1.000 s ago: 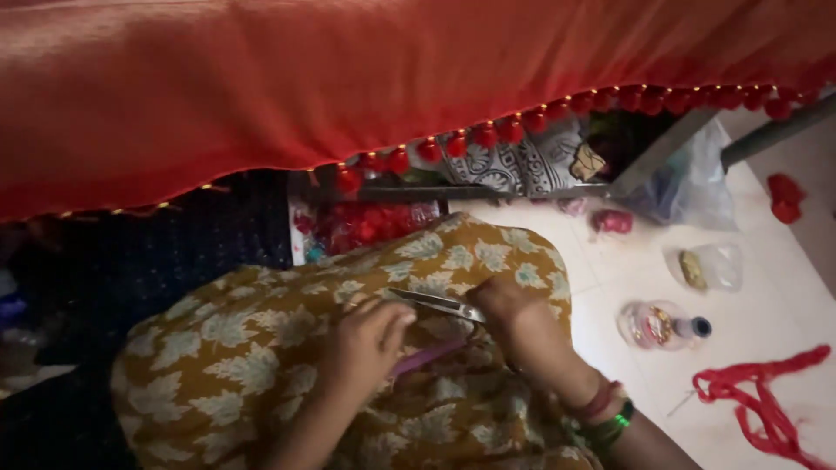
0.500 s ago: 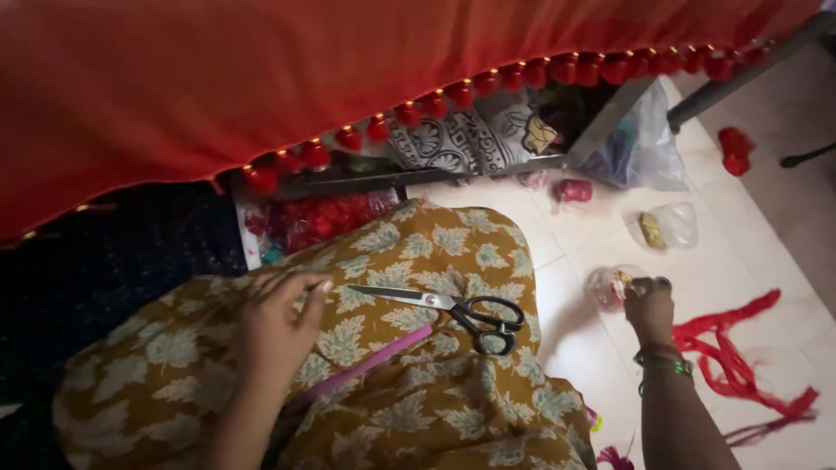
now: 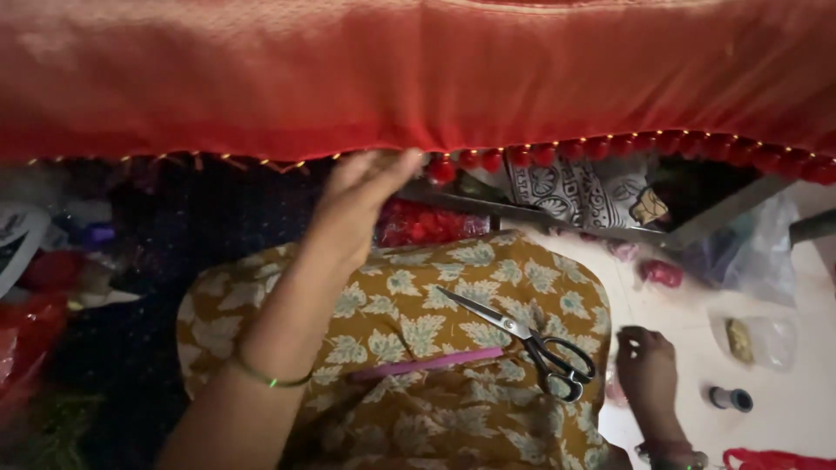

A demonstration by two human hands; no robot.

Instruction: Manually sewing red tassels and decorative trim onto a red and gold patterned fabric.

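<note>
A wide red fabric with a row of red pom-poms along its hem hangs across the top. My left hand is raised to that hem, and its outstretched fingertips touch the edge. Black-handled scissors lie shut on my lap, on mustard cloth with a pale leaf print. A pink strip lies just below the blades. My right hand is low at the right beside my knee, over the white floor. Its fingers are curled, and what they touch is hidden.
A small dark thread spool, a little clear bag with yellowish bits and a red cord lie on the floor at the right. A metal frame bar, black-and-white patterned cloth and loose red pom-poms sit behind my knee. Dark clutter fills the left.
My left hand has risen from my lap to the fabric's hem. My right hand has drawn back from the floor items toward my knee. The scissors stay on my lap.
</note>
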